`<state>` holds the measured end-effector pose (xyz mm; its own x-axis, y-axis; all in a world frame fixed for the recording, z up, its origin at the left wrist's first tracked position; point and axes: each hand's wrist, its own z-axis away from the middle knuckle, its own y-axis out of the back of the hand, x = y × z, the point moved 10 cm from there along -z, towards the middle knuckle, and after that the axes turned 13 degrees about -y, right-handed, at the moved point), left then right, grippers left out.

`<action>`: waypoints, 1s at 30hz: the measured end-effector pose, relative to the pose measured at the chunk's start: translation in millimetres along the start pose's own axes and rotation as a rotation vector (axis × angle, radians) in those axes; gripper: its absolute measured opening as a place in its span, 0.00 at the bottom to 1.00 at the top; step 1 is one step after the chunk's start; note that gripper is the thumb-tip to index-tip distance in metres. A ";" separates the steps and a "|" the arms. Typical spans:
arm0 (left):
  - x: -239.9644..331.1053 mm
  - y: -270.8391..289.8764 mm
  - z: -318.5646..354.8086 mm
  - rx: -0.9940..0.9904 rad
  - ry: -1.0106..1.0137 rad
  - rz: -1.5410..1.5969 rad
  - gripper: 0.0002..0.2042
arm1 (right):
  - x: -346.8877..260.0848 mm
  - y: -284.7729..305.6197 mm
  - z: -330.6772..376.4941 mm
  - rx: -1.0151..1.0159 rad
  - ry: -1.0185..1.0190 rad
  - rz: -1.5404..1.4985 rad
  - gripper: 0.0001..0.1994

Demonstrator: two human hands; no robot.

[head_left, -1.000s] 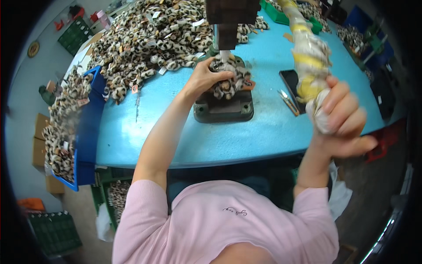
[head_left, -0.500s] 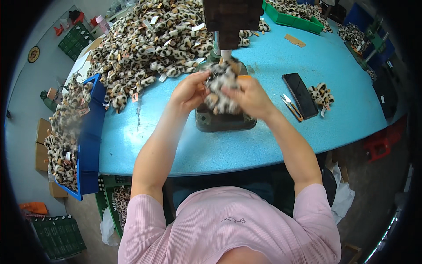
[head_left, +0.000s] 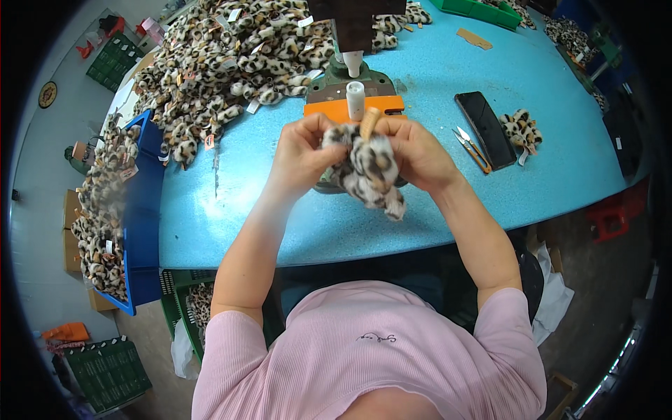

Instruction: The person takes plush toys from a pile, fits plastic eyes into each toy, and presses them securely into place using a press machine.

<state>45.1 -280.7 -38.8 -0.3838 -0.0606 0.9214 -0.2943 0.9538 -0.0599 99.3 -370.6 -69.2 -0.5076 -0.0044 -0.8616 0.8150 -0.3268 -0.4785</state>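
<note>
Between my hands is a leopard-spotted plush piece (head_left: 369, 168) with a tan part sticking up from its top. My left hand (head_left: 306, 150) pinches its left side, and my right hand (head_left: 418, 152) grips it on the right. Just beyond stands a dark green press machine (head_left: 353, 31) with an orange plate (head_left: 322, 110) on its base. A white cylindrical post (head_left: 355, 101) rises from that plate, under the white tip of the machine's upper part. The plush piece hangs in front of the base and hides part of it.
A big heap of spotted plush pieces (head_left: 231, 63) covers the table's far left. A blue bin (head_left: 143, 210) of more stands at the left edge. To the right lie thread snips (head_left: 474, 152), a black phone (head_left: 486, 129) and one plush piece (head_left: 521, 131). A green tray (head_left: 483, 12) sits far right.
My hands have drawn the plush piece back toward me from under the press. The white post and orange plate now show, and the tan part points up.
</note>
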 end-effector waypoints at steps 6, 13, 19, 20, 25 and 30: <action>-17.7 8.8 -12.3 0.012 0.065 0.084 0.09 | -19.8 1.9 -2.0 0.097 0.087 0.069 0.08; -33.5 0.0 -38.8 0.059 0.075 0.655 0.09 | -66.5 41.2 -25.7 0.472 0.400 0.426 0.04; -38.8 10.9 -44.4 0.104 0.091 0.589 0.07 | -62.4 47.9 -44.1 0.454 0.337 0.401 0.08; -40.2 15.7 -45.0 0.111 0.094 0.509 0.06 | -59.0 46.2 -46.8 0.424 0.277 0.327 0.08; -39.1 12.6 -48.3 0.205 0.078 0.434 0.04 | -39.5 53.6 -56.2 0.304 0.051 -0.060 0.11; -41.3 26.3 -47.6 0.362 -0.001 0.237 0.06 | -45.5 65.4 -66.8 0.328 0.170 0.200 0.08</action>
<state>94.9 -239.1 -60.2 -0.4782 0.1475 0.8658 -0.4858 0.7768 -0.4007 194.3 -328.6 -72.6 -0.2728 0.0489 -0.9608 0.7467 -0.6189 -0.2436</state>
